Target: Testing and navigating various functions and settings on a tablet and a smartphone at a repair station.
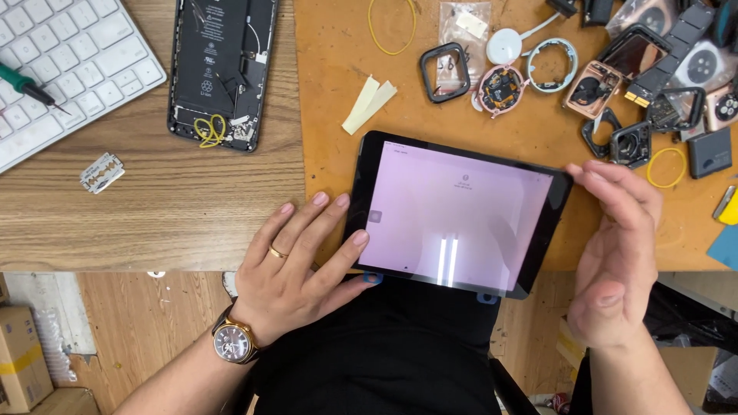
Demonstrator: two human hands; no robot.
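White keyboard [65,65] cut off by the left and top edges. Tablet [460,214] screen marks too small to tell. Watch parts [676,46] run past the right edge.

We see a black-framed tablet with a lit pale-pink screen [457,215] lying tilted across the near edge of the orange work mat [330,115]. Left hand [296,261], gold ring and wristwatch on, rests flat with fingertips on the tablet's left edge. Right hand [619,253] is open, fingertips touching the top-right corner. An opened black phone [223,69], white keyboard [69,69], razor blade [101,172] and disassembled smartwatch parts [615,77] lie behind.
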